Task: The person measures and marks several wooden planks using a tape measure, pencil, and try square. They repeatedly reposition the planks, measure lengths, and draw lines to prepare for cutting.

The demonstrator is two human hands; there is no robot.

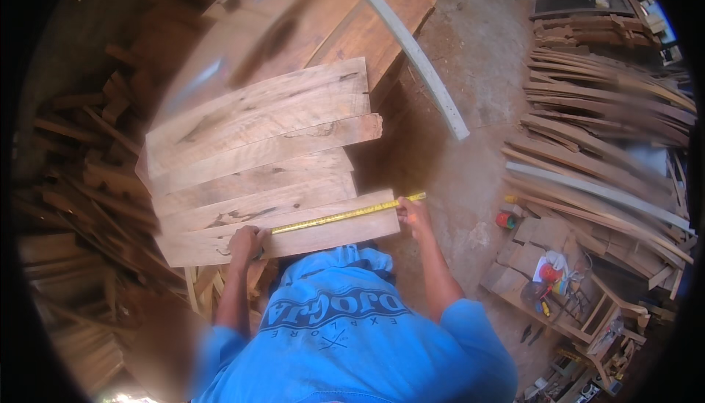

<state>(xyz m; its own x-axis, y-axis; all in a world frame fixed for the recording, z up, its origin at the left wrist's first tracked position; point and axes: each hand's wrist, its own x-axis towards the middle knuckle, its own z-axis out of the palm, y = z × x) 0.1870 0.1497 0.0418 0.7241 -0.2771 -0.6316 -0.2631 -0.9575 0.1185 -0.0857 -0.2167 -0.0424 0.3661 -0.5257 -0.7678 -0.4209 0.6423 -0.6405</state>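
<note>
A yellow tape measure blade lies stretched along the nearest wooden board. My left hand rests at its left part, closed around what seems to be the tape's case, mostly hidden by the fingers. Just past the board's right end, my right hand pinches the blade, whose tip sticks out beyond the fingers. Beyond the nearest board, several pale planks with dark knots and cracks lie side by side, their right ends uneven.
Under the planks is a large brown wooden slab. A long grey bar slants over its right edge above the concrete floor. Scrap wood heaps at left. Stacked boards and a low wooden stand with tools are at right.
</note>
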